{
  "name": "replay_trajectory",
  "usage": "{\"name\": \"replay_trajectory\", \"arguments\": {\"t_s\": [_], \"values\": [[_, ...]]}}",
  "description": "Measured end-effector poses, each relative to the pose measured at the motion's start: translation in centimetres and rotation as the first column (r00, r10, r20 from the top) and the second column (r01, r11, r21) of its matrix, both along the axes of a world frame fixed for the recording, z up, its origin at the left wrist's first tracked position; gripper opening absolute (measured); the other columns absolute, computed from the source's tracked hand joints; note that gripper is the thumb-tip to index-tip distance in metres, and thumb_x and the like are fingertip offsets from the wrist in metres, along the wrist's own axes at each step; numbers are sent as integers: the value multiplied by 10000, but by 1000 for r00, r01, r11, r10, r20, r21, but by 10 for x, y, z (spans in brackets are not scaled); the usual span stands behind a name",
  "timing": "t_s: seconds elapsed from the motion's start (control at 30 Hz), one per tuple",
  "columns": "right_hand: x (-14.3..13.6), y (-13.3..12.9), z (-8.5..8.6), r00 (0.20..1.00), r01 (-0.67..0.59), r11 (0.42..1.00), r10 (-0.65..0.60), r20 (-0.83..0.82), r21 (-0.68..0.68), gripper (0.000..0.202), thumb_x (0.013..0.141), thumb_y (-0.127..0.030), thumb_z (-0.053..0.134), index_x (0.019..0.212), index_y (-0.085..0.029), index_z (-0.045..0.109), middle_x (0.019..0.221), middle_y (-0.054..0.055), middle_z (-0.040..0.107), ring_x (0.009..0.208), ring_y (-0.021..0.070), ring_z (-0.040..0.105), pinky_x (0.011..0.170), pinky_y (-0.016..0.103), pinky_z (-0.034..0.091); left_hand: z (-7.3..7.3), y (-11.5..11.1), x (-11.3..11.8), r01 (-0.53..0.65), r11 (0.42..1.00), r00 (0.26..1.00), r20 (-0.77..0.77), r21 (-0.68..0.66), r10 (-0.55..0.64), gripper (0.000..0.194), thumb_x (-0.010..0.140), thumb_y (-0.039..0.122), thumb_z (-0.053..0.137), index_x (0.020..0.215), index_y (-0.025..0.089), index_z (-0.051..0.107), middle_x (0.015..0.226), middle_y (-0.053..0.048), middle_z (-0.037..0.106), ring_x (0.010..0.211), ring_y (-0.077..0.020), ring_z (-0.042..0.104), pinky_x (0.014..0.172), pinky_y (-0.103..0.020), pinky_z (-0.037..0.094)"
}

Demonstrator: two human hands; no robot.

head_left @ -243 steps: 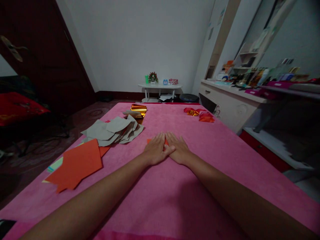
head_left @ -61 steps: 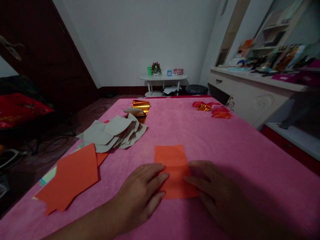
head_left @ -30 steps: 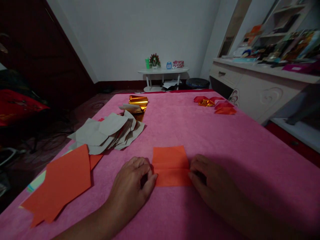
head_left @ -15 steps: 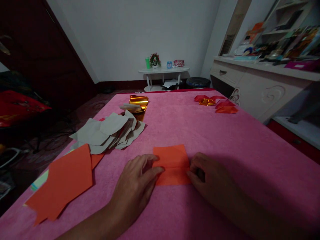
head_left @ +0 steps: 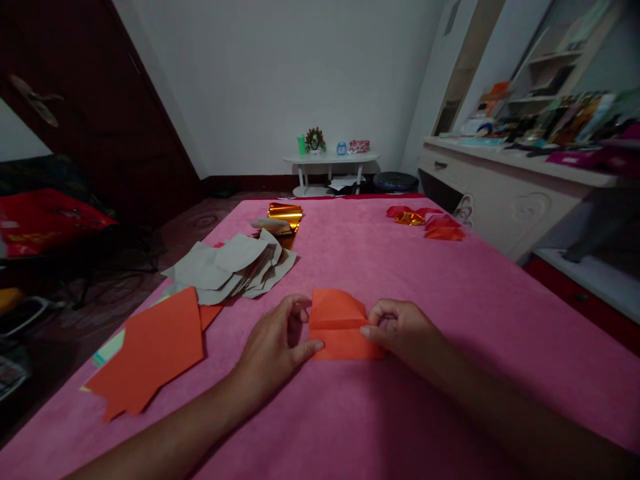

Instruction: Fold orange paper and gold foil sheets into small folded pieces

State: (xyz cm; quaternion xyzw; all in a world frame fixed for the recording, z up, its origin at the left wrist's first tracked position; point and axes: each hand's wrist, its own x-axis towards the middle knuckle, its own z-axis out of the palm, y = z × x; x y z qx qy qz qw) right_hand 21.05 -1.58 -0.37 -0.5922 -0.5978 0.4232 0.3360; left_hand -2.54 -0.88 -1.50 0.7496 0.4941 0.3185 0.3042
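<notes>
A small sheet of orange paper lies on the pink cloth in front of me, creased straight across its middle. Its upper right corner is lifted and bent over. My right hand pinches the right edge, thumb on top and fingers curled. At the left edge is my left hand, its thumb resting on the lower left of the sheet. The fingers of that hand stay apart from the thumb, bent near the upper left corner.
Larger orange sheets lie at left. Behind them are a pile of grey-backed paper and shiny gold foil paper. Several folded red, orange and gold pieces sit far right on the pink cloth.
The right hand has raised the sheet's upper right corner and bent it inward. My left thumb has slid down the left edge, away from the fingers. The view has tilted up slightly.
</notes>
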Motion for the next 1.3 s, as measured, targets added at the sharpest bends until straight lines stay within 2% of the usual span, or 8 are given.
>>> {"name": "replay_trajectory", "arguments": {"t_s": [0.17,0.33,0.53,0.63,0.73,1.0,1.17,1.3], "values": [[-7,18,7,944,44,998,-25,-328,50,243,617,-324,720,677,-190,526,532,-42,550,466,106,492,464,228,364,8,25,11,141,973,897,438,-180,-49,623,730,277,705,1265,203,395,814,-18,644,737,-161,627,658,-277,488],[-17,25,5,914,233,930,-110,-391,283,359,688,-317,712,953,-202,500,689,-26,596,611,139,568,568,255,433,12,39,23,57,998,762,647,-35,-21,565,741,250,685,1245,237,428,762,17,609,570,-107,600,496,-197,469],[-18,19,-2,952,260,770,-106,-286,583,184,762,-231,657,891,-217,527,921,34,606,799,158,590,641,257,462,6,31,24,-13,999,712,702,45,-23,352,788,309,636,1100,207,508,936,-42,624,569,-110,647,450,-187,476],[-21,15,-5,953,219,795,-50,-298,565,222,750,-206,669,942,-223,561,921,30,609,821,162,601,687,269,483,5,28,24,21,1000,736,677,14,-25,280,794,317,635,1017,164,566,771,-25,642,551,-120,638,451,-183,457],[-24,13,-7,927,189,829,26,-373,526,302,725,-191,694,998,-239,573,941,19,627,860,172,620,746,290,500,6,27,25,-12,998,774,632,54,-25,224,775,256,656,970,151,629,825,-43,667,615,-128,641,516,-201,474],[-18,11,-2,976,125,715,36,-215,688,62,769,-170,675,787,-221,705,872,21,629,842,168,596,764,278,465,3,28,22,-122,989,823,565,87,52,191,722,229,705,902,171,731,857,-50,696,670,-141,618,599,-244,502],[-17,10,0,970,136,719,43,-238,682,116,813,-183,628,780,-228,730,972,44,634,929,184,592,801,290,457,6,27,22,-142,974,836,549,178,21,108,750,267,689,782,184,752,736,-34,690,684,-150,615,623,-253,496],[-16,10,-1,963,178,744,1,-268,644,81,786,-207,660,728,-205,717,864,37,647,830,179,602,748,290,453,8,26,21,-136,962,856,518,236,-6,110,763,272,684,754,186,753,719,-30,673,687,-139,597,651,-248,480]]}}
